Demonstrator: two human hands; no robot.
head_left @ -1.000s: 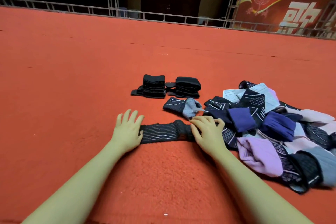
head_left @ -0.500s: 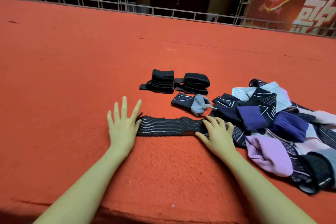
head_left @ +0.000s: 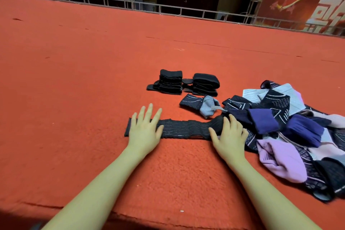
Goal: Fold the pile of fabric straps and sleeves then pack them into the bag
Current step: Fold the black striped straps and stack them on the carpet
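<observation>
While the carpet bears the unfolded pile at right and two folded stacks beyond, a black strap lies stretched flat between the hands. Since a moment ago the left hand has slid onto its left end, fingers straight and pressing; the right hand presses the other end flat, neither grasping. Smoothed, the strap looks ready for folding; no bag shows.

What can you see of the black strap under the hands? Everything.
The black strap is a long, narrow band of ribbed, elastic-looking fabric with thin pale lengthwise stripes. It lies flat and stretched out sideways on the red carpet. The left hand presses flat near its left end, a short squared tip showing beyond it. The right hand rests on its bunched right end, which reaches the pile of sleeves. It is not yet folded.
</observation>
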